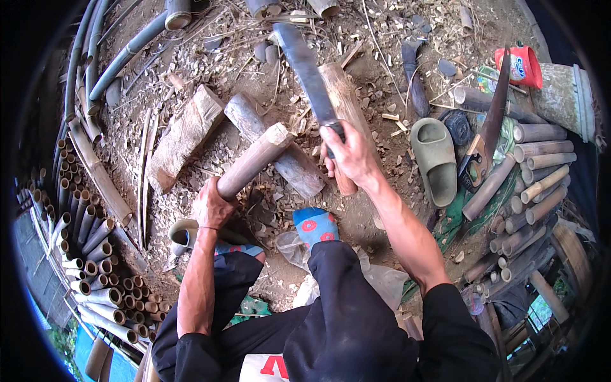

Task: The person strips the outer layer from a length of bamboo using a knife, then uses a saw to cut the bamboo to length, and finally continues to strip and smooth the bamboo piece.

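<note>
My left hand (213,205) is closed round the near end of a bamboo piece (251,162). That piece slants up to the right, its pale, trimmed far end over a grey log (299,170) on the ground; whether they touch I cannot tell. In my right hand (349,153) is a machete (307,73), gripped just below its dark collar. The long, slightly blurred blade points up and away, raised clear of the bamboo piece. A brown wooden end shows below my right fist. Behind that hand lies a pale, frayed log (344,95).
A thick split block (184,140) lies at left among wood chips. Bamboo lengths are stacked on the left (105,296) and right (541,153). A green clog (434,162), a handsaw (493,127), a sheathed-looking dark tool (415,83) and a red packet (523,67) lie right.
</note>
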